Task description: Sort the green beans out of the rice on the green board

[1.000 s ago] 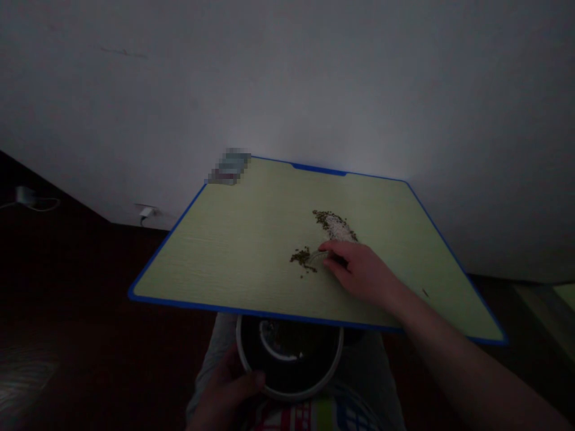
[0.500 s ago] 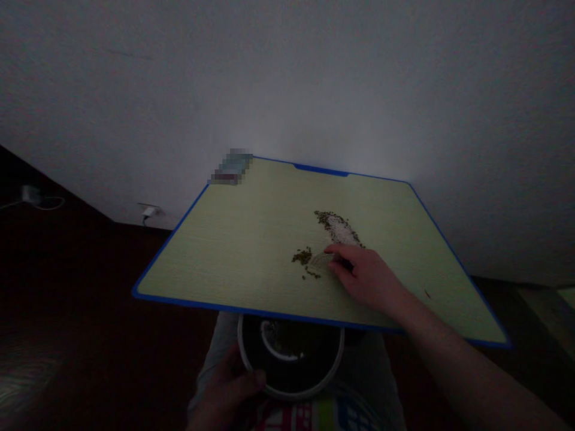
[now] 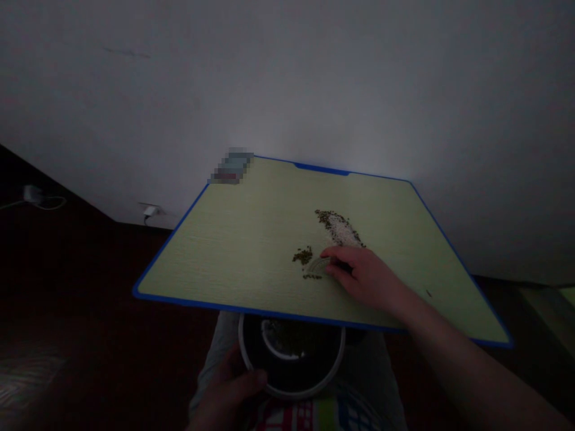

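Observation:
My right hand (image 3: pixel 354 269) is closed in a pinch on a thin, clear, curved piece (image 3: pixel 318 264) with ridges, low over the tabletop; its exact kind is hard to make out. Just left of that piece lies a small heap of greenish-brown grains (image 3: pixel 302 256), with a short row of grains (image 3: pixel 312 277) below. Beyond my fingers stretches a pile of pale grains (image 3: pixel 342 231), edged with darker ones. My left hand (image 3: pixel 238 386) grips the left side of a dark bowl (image 3: pixel 294 396) with a light rim, its thumb over the edge. Dark grains lie inside.
The pale folding table (image 3: pixel 215 251) has a blue edge and stands against the wall. A blurred-out flat object (image 3: pixel 232 167) lies at its far left corner. The bowl rests at my lap, partly under the table's near edge. A plug (image 3: pixel 150 211) sits in the wall at left.
My right hand has shifted slightly left with the clear piece. The loose grains below it now form a tighter row. My left hand and the bowl have stayed almost still.

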{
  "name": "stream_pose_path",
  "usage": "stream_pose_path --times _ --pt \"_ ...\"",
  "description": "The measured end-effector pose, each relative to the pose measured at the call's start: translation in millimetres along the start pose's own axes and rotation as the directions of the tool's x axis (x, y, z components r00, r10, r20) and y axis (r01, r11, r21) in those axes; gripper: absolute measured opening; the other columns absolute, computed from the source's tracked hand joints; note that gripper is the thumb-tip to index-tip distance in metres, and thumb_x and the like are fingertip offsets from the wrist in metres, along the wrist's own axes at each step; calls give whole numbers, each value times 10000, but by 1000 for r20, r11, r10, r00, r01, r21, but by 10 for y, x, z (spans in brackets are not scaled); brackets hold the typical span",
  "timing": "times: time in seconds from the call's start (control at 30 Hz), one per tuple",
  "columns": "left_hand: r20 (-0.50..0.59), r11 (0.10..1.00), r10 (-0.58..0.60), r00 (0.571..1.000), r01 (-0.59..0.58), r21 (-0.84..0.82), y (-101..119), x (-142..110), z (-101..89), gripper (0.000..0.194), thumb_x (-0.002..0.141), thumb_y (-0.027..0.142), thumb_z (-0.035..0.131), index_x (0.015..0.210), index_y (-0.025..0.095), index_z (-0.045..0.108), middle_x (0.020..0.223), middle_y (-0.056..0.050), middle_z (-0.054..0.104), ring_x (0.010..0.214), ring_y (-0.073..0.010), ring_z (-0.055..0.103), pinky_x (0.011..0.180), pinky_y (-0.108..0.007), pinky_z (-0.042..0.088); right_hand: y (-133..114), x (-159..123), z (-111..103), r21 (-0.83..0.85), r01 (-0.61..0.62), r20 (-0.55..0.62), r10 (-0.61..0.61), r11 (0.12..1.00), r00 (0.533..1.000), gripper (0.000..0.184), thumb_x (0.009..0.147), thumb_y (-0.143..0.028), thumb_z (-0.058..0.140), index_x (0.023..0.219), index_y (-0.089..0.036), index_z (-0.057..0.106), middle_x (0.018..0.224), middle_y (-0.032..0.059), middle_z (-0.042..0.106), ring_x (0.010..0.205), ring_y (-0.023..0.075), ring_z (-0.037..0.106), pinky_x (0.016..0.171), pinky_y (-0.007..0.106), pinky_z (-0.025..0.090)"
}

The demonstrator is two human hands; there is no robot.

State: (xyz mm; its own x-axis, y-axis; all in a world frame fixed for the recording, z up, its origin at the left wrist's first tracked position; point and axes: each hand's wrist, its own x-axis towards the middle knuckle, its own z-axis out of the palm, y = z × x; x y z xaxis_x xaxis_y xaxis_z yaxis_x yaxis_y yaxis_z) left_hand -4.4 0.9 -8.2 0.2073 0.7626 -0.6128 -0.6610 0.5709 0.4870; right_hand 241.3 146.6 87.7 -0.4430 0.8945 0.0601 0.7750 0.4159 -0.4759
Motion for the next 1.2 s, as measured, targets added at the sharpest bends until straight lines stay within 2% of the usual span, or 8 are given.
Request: stream_pose_path --times 0.17,0.27,0.37,0.53,0.7,0.9,1.03,1.2 --pt "-21 1000 -17 1000 17 1 24 -18 32 937 557 48 806 1385 200 396 979 -137 792 949 -355 718 801 -439 599 -28 37 35 9 -42 -23 42 999 999 271 877 -200 516 1115 -201 646 966 62 731 825 195 665 762 337 496" --pt "-9 1000 -2 1000 2 -9 34 -15 42 957 551 48 808 1399 193 387 1018 -144 786 1005 -356 697 855 -439 580 -43 81 56 17 -7 -19 8 1000 1000 277 881 -202 516 1126 -203 647 1026 66 726 892 204 666 811 355 494" --pt "11 1000 -13 1000 13 -17 41 -12 47 911 547 50 812 1369 196 448 1007 -140 790 1017 -360 691 882 -433 567 -44 106 64 29 52 -9 -52 998 999 290 880 -188 513 1134 -205 651 1089 70 714 969 211 656 855 369 489" --pt "-1 999 -23 1000 23 -40 33 -13 58 751 544 48 812 1249 182 589 1003 -146 790 1022 -386 683 889 -449 563 -53 73 39 46 75 35 -76 996 996 311 873 -172 514 1144 -224 658 1091 63 716 976 212 658 857 378 494" --pt "-13 999 -2 1000 2 -39 26 -8 57 891 535 57 820 1343 243 494 1022 -105 792 1068 -366 665 905 -437 553 -62 -36 12 44 66 50 -68 997 996 277 880 -184 513 1109 -213 667 1057 62 723 954 208 661 844 363 496" --pt "16 1000 15 1000 -15 -21 44 -22 79 754 556 52 797 1263 177 565 1022 -139 786 1029 -367 686 866 -434 573 -121 -82 67 13 -23 -7 23 1000 1000 283 886 -196 509 1128 -192 656 1055 79 723 959 219 665 840 362 502" --pt "-21 1000 -3 1000 2 -11 51 -35 88 832 537 52 810 1303 194 520 977 -116 799 975 -338 711 827 -390 586 -235 -36 128 41 11 37 -12 999 999 294 879 -195 524 1142 -166 655 1109 83 711 1000 227 655 886 367 487" --pt "28 1000 14 1000 -13 -19 44 -35 81 903 557 45 798 1369 231 450 1022 -111 790 950 -324 720 821 -384 582 -372 -52 178 95 67 106 -77 993 991 297 880 -188 522 1143 -158 656 1105 82 712 1000 224 650 885 354 479"
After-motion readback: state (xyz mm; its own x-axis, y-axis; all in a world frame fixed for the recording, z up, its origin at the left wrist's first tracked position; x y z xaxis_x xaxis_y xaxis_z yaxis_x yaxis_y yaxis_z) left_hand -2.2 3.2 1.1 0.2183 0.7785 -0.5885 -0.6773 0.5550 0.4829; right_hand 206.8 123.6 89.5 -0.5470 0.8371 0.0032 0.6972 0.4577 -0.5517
